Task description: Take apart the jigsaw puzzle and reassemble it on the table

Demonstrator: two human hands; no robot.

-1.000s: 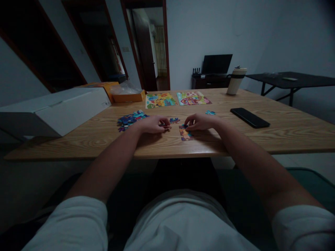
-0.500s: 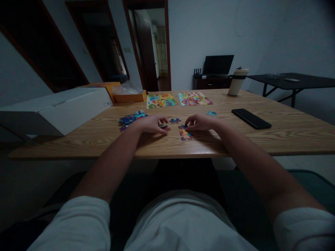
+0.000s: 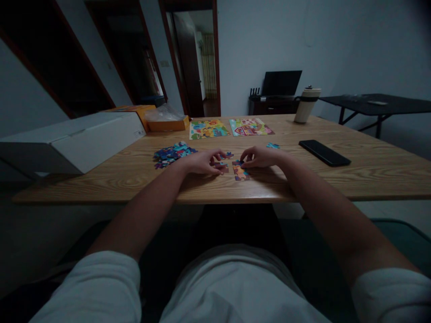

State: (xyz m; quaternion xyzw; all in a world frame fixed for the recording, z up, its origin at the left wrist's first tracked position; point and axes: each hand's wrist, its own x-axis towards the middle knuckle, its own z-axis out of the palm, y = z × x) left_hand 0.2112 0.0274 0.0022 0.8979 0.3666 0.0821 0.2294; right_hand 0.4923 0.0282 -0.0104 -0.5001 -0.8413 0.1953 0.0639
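My left hand (image 3: 203, 162) bends its thumb and fingers around brownish jigsaw puzzle pieces (image 3: 222, 168) lying on the wooden table. Opposite it, my right hand (image 3: 261, 157) pinches the upper right of a small joined section of orange and purple puzzle pieces (image 3: 241, 172). A narrow gap separates the two groups. Just beyond my left fingertips lies a blue patterned puzzle piece (image 3: 229, 155), partly covered by them. A heap of loose puzzle pieces (image 3: 171, 154) rests left of my left hand. Farther right, beyond my right hand, is a light blue piece (image 3: 272, 146).
Two colourful picture sheets (image 3: 208, 129) lie at the table's back. A white box (image 3: 94, 139) and an orange box (image 3: 170, 124) with clear plastic stand on the left. On the right are a black phone (image 3: 323, 152) and a cream cup (image 3: 307, 105).
My left hand has slid right with the brownish pieces, closer to the joined section, and now partly covers the blue piece. My right hand stays almost in place on its section.
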